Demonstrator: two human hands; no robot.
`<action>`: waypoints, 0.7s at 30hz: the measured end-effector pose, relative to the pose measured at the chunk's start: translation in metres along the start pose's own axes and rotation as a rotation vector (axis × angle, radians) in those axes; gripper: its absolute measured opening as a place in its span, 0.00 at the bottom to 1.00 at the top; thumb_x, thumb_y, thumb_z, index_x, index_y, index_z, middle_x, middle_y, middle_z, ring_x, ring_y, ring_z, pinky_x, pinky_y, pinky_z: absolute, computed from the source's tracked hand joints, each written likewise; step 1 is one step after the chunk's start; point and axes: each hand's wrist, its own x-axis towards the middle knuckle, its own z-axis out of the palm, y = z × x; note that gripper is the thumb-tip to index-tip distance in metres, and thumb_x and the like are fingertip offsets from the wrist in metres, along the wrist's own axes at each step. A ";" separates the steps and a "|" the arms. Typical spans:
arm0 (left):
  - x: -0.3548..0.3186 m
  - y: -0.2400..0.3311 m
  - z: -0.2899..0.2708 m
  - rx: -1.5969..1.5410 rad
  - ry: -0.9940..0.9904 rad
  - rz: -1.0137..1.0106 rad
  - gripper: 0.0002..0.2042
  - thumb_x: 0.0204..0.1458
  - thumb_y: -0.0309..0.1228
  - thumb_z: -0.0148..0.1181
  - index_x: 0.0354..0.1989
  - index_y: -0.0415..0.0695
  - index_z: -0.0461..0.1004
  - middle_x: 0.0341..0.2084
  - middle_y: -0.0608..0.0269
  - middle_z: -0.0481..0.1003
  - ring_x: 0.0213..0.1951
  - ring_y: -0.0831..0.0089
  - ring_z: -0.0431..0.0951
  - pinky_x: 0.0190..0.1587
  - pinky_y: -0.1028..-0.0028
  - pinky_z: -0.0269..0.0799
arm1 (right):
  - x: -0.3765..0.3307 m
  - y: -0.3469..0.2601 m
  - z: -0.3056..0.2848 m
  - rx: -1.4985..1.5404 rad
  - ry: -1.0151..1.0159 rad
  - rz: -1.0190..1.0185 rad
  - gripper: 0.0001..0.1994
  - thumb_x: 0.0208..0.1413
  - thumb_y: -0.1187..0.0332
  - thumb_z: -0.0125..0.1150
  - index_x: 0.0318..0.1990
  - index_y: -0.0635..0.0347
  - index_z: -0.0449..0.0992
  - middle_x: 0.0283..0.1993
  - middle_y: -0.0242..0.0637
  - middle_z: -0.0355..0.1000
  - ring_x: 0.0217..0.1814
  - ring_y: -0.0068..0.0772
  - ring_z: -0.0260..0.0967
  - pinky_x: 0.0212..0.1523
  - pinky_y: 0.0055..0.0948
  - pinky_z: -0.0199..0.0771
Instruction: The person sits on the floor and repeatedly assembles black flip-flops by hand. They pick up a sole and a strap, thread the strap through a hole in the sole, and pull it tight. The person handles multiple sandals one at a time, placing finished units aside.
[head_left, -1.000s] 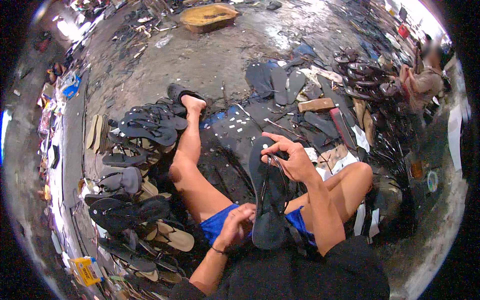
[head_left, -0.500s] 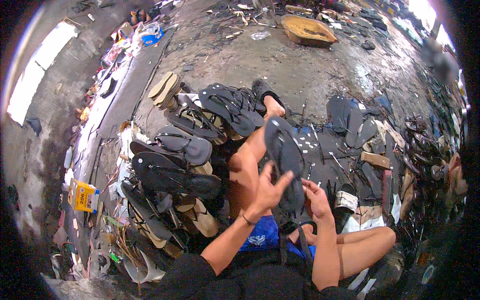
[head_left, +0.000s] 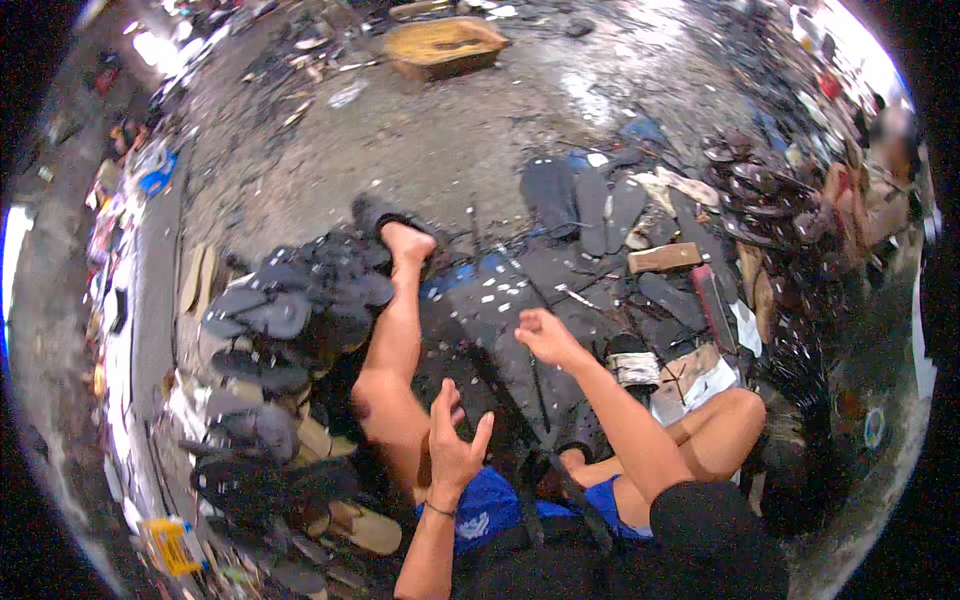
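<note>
I watch both bare hands raised in the middle of the view, over the space between the person's legs. The left hand point(head_left: 455, 450) is nearer, its grip wide, thumb well apart from the fingers and nothing in it; a thin dark band point(head_left: 438, 509) circles that wrist. The right hand point(head_left: 545, 337) is farther out, fingers curled in so that its grip looks narrow, but I cannot tell whether it closes fully or pinches something small. Just beyond it, small white pieces point(head_left: 489, 297) lie scattered on the dark ground. On the left, past the person's bent leg, I see the dark sandals point(head_left: 258, 315) heaped in rows from near to far, a tan sandal point(head_left: 365, 528) at the near end of the heap, near the left hand. Far right of the right hand, flat dark soles point(head_left: 592, 207) lie side by side, with a wooden block point(head_left: 665, 258) nearer to me. A white-wrapped bundle point(head_left: 633, 368) sits near the right forearm, beside pale sheets point(head_left: 697, 382). At the far right I make out another person point(head_left: 885, 190), and at the far side a yellowish, shallow wooden piece point(head_left: 445, 42) on the floor point(head_left: 400, 135).
</note>
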 end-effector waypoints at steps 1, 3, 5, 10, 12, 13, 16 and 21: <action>0.000 -0.006 0.007 0.018 -0.045 0.000 0.37 0.53 0.30 0.69 0.69 0.34 0.57 0.62 0.43 0.64 0.59 0.53 0.72 0.54 0.62 0.76 | 0.027 0.003 -0.011 -0.102 0.115 -0.073 0.25 0.59 0.64 0.64 0.60 0.68 0.67 0.55 0.47 0.73 0.53 0.40 0.74 0.51 0.37 0.75; 0.005 -0.016 0.014 0.031 -0.109 -0.013 0.37 0.53 0.29 0.69 0.69 0.35 0.57 0.61 0.45 0.65 0.57 0.55 0.73 0.51 0.64 0.78 | 0.082 0.005 -0.035 -0.373 0.317 -0.122 0.28 0.56 0.64 0.65 0.61 0.67 0.64 0.56 0.52 0.70 0.58 0.48 0.70 0.58 0.43 0.71; 0.011 -0.023 0.019 0.094 -0.187 -0.018 0.37 0.53 0.30 0.69 0.69 0.36 0.57 0.61 0.45 0.65 0.55 0.55 0.75 0.49 0.65 0.79 | 0.137 0.003 -0.060 -0.580 0.404 -0.107 0.30 0.55 0.64 0.65 0.63 0.66 0.61 0.60 0.56 0.66 0.63 0.55 0.64 0.62 0.47 0.66; 0.021 -0.027 0.030 0.139 -0.225 -0.170 0.36 0.53 0.32 0.69 0.69 0.38 0.58 0.61 0.47 0.67 0.53 0.58 0.77 0.48 0.66 0.79 | 0.244 0.000 -0.087 -0.790 0.566 -0.021 0.36 0.57 0.61 0.63 0.68 0.70 0.55 0.67 0.58 0.59 0.69 0.58 0.58 0.68 0.49 0.60; 0.025 -0.027 0.031 0.169 -0.231 -0.228 0.36 0.53 0.32 0.69 0.69 0.38 0.58 0.61 0.47 0.67 0.53 0.58 0.78 0.48 0.65 0.79 | 0.267 0.001 -0.088 -0.851 0.627 0.185 0.44 0.56 0.53 0.62 0.72 0.72 0.48 0.68 0.58 0.58 0.73 0.57 0.54 0.72 0.50 0.52; 0.026 -0.026 0.032 0.187 -0.238 -0.250 0.36 0.53 0.32 0.69 0.69 0.38 0.58 0.61 0.47 0.67 0.53 0.58 0.78 0.48 0.65 0.79 | 0.276 0.000 -0.092 -0.840 0.609 0.269 0.46 0.56 0.51 0.62 0.72 0.72 0.47 0.68 0.59 0.58 0.73 0.57 0.53 0.73 0.50 0.50; 0.031 -0.026 0.033 0.203 -0.269 -0.271 0.36 0.53 0.31 0.68 0.69 0.39 0.58 0.61 0.47 0.68 0.52 0.58 0.78 0.48 0.64 0.78 | 0.285 -0.003 -0.115 -0.712 0.550 0.349 0.48 0.48 0.52 0.72 0.69 0.70 0.51 0.65 0.60 0.58 0.70 0.57 0.55 0.66 0.49 0.61; 0.032 -0.028 0.033 0.154 -0.269 -0.310 0.38 0.51 0.27 0.69 0.70 0.38 0.56 0.61 0.47 0.67 0.53 0.60 0.78 0.50 0.66 0.76 | 0.255 0.004 -0.158 -0.820 0.651 0.218 0.46 0.47 0.55 0.74 0.69 0.63 0.54 0.68 0.51 0.56 0.69 0.56 0.56 0.60 0.54 0.68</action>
